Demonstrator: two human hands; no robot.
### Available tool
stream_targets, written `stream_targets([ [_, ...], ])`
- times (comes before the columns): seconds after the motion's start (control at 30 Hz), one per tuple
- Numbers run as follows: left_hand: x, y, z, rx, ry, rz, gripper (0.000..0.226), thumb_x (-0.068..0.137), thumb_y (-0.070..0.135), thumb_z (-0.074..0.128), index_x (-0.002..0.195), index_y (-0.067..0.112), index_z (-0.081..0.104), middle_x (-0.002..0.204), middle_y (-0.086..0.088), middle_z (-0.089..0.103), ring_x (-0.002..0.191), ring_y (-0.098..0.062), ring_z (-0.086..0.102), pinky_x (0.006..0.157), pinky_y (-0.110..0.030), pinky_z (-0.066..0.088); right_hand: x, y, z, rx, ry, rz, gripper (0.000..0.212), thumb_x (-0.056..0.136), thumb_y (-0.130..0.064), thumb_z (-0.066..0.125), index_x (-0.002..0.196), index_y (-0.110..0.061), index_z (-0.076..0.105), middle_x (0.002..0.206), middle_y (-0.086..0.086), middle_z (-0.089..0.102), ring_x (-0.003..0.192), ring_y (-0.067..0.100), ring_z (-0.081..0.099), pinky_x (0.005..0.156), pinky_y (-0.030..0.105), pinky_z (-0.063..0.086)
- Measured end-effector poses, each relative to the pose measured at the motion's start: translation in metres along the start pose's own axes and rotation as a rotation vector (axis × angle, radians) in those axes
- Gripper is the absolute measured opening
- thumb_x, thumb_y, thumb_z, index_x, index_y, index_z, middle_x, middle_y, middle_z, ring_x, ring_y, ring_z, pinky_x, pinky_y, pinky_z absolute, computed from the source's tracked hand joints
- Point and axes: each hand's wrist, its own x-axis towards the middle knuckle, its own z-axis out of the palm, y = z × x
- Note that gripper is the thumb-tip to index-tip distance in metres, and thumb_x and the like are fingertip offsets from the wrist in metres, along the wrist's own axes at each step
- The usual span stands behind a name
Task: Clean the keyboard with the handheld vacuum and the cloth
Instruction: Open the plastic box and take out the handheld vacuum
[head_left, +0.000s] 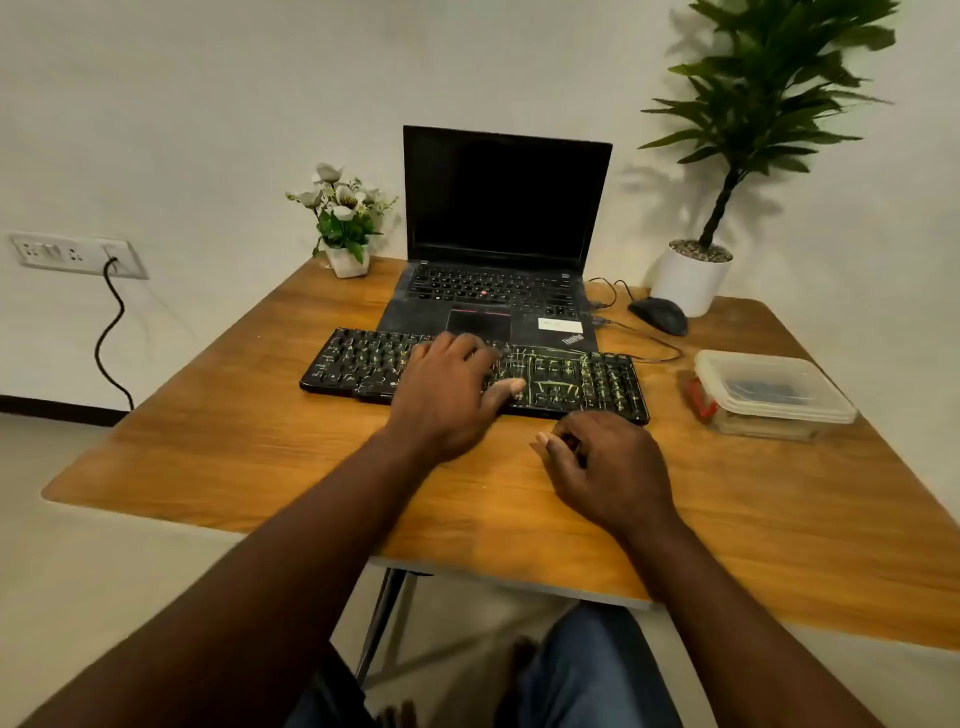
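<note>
the keyboard (475, 376) lies across the middle of the table (249, 447), its far edge touching the front of the open laptop (498, 249). pale yellow-green streaks cover the keys, thickest toward the right end. the left hand (449, 395) rests flat on the centre keys, fingers spread, gripping nothing. the right hand (605, 465) sits on the table just before the keyboard's near right corner, fingers loosely curled, holding nothing visible. no handheld vacuum or cloth is in view.

risks, as judged from this position:
- pressure from the flat left hand may push debris deeper between the keys.
- sliding the keyboard away may knock the laptop; sliding it right may snag the cable leading toward the mouse (660, 314) near the far right edge.
- a sweep of the right arm may strike the lidded plastic container (769, 395) at the right edge.
</note>
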Motion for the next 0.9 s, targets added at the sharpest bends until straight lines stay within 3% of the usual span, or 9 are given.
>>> stream_targets([
  [0.3,0.053,0.017,0.025,0.081,-0.251,-0.006,0.081,0.098,0.077,0.018,0.148,0.020,0.049,0.150,-0.009,0.053,0.141,-0.027,0.044,0.125,-0.053,0.020,0.003,0.002,0.002,0.040,0.009,0.061,0.019,0.094,-0.040,0.067,0.082,-0.025,0.066,0.075,-0.010,0.062,0.069,0.008,0.052,0.059,0.033,0.046],
  [0.6,0.079,0.021,0.036,0.148,-0.399,0.041,0.088,0.096,0.079,0.015,0.152,0.017,0.044,0.154,-0.013,0.049,0.143,-0.030,0.042,0.125,-0.052,0.020,0.005,0.007,0.001,0.045,0.007,0.089,0.021,0.095,-0.042,0.064,0.085,-0.025,0.069,0.077,-0.009,0.065,0.070,0.008,0.055,0.061,0.034,0.050],
  [0.73,0.080,0.025,0.040,0.161,-0.382,0.051,0.088,0.097,0.077,0.013,0.148,0.015,0.051,0.149,-0.015,0.053,0.140,-0.031,0.046,0.123,-0.052,0.022,0.003,0.009,0.000,0.071,0.071,0.069,0.020,0.095,-0.038,0.065,0.085,-0.022,0.070,0.076,-0.007,0.066,0.068,0.010,0.056,0.060,0.034,0.049],
  [0.9,0.072,0.026,0.045,0.158,-0.294,0.048,0.069,0.106,0.061,0.017,0.135,0.016,0.060,0.135,-0.012,0.063,0.128,-0.028,0.055,0.120,-0.049,0.030,0.003,0.012,0.000,0.102,0.204,0.059,0.021,0.097,-0.035,0.066,0.083,-0.019,0.070,0.074,-0.005,0.065,0.065,0.012,0.056,0.058,0.032,0.046],
])
